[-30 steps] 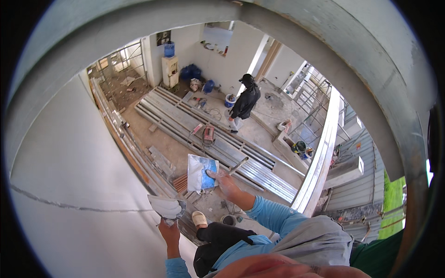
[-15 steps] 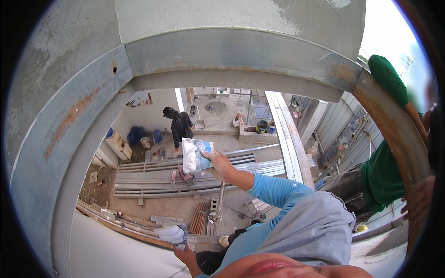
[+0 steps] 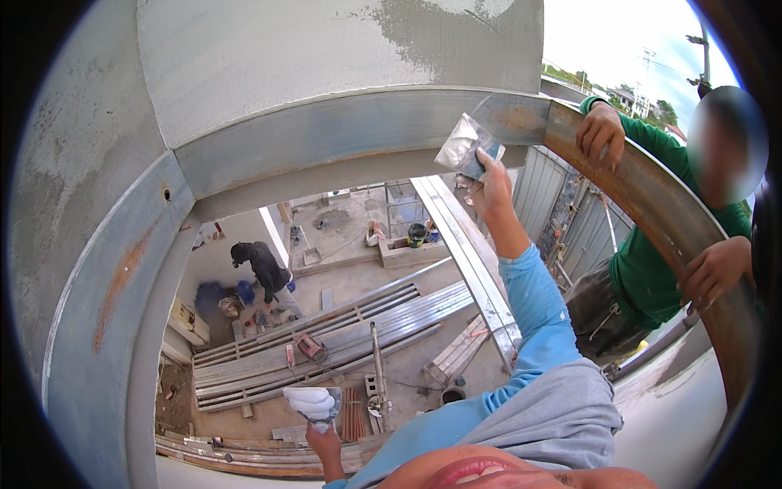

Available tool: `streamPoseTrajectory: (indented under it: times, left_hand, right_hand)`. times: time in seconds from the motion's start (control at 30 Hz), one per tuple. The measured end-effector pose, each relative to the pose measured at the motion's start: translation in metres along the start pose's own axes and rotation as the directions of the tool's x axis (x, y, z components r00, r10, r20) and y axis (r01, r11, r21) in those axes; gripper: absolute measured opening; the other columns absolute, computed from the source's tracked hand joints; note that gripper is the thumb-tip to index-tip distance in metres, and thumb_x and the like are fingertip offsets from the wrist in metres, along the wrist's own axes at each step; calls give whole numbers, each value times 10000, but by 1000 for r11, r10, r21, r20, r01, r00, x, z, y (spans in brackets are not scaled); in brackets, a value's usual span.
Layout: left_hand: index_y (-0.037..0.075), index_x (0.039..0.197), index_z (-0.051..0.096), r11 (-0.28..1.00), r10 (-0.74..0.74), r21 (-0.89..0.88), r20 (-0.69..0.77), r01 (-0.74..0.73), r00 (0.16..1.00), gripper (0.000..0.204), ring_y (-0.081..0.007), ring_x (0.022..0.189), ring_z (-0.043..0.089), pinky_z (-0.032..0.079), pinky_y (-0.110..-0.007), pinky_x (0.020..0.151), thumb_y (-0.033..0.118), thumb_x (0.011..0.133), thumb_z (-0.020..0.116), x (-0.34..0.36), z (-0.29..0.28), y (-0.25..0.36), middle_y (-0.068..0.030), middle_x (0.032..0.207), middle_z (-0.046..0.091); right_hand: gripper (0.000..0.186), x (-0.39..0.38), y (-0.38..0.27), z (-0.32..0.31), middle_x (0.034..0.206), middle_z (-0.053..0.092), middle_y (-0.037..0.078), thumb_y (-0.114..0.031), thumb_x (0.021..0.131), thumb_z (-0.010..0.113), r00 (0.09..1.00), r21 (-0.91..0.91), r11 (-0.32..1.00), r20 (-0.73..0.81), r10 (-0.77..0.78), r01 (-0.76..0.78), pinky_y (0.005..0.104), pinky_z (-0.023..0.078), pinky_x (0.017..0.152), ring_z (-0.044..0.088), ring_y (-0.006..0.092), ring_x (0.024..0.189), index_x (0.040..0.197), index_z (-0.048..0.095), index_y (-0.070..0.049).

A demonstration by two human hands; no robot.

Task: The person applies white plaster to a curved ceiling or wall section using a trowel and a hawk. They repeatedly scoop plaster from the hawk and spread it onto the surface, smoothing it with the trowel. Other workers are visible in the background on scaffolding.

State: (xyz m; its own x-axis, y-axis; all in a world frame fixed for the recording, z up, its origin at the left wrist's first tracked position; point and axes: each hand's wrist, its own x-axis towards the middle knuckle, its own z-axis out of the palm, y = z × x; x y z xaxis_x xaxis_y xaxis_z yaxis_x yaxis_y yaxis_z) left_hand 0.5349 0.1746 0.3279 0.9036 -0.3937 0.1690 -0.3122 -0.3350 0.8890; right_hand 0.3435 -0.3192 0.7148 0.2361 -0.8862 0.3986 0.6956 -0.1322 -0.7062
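My right hand point(image 3: 494, 183) is raised near the far beam. Its fingers are closed on a flat, roughly square putty spreader point(image 3: 467, 145) with a blue patch and a pale, white-smeared face. Whether the spreader touches the beam I cannot tell. Lower down, my left hand point(image 3: 326, 447) grips a putty knife point(image 3: 324, 422), whose broad blade is mostly hidden under a thick heap of white putty point(image 3: 313, 403). The rust-marked steel beam point(image 3: 358, 130) runs beneath a grey plastered wall point(image 3: 326, 49).
A person in green point(image 3: 664, 269) rests both hands on the curved-looking right beam point(image 3: 643, 191). Far below, a person in dark clothes point(image 3: 265, 269) bends beside stacked metal channels point(image 3: 342, 338). Long steel bars point(image 3: 468, 253) slope across the opening. A red power tool point(image 3: 311, 346) lies on the stack.
My right hand has swung up and right with the spreader, toward the far beam. The view has shifted. The person in green now has both hands on the beam; the person below has bent over.
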Motion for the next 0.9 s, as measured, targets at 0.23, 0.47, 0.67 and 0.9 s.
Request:
streamPoseTrajectory:
  times: [0.23, 0.47, 0.67, 0.9]
  left_hand:
    - [-47, 1167, 613, 997, -39, -67, 136, 48, 990, 429, -311, 1017, 678, 497, -371, 880, -78, 747, 689, 4, 25, 34, -190, 1066, 704]
    - [-42, 1144, 625, 991, 24, -131, 157, -3, 987, 410, -308, 1027, 674, 495, -371, 888, -80, 740, 679, 12, 108, 83, -189, 1060, 704]
    - [-42, 1132, 629, 990, 42, -137, 69, -33, 997, 421, -349, 1013, 671, 492, -395, 893, -56, 717, 700, -16, 159, 126, -203, 1046, 700]
    - [-38, 1125, 627, 999, 1, -36, 47, 1, 999, 419, -377, 1016, 661, 496, -408, 881, -35, 714, 711, -23, 186, 122, -217, 1041, 696]
  right_hand:
    - [205, 149, -176, -20, 961, 646, 40, -187, 962, 592, 910, -414, 839, -56, -410, 353, 309, 601, 645, 654, 148, 791, 1097, 584, -33]
    - [278, 306, -307, -5, 1019, 635, 161, -128, 925, 627, 795, -382, 740, -19, -606, 554, 364, 654, 691, 678, 263, 882, 1081, 585, 97]
    - [380, 394, -399, -3, 1022, 630, 171, -170, 891, 668, 773, -681, 546, 45, -633, 488, 371, 650, 714, 677, 261, 863, 1119, 562, 114]
    - [432, 445, -430, -7, 1016, 674, 230, -214, 841, 613, 735, -887, 204, 195, -649, 415, 335, 624, 692, 709, 276, 885, 1058, 625, 160]
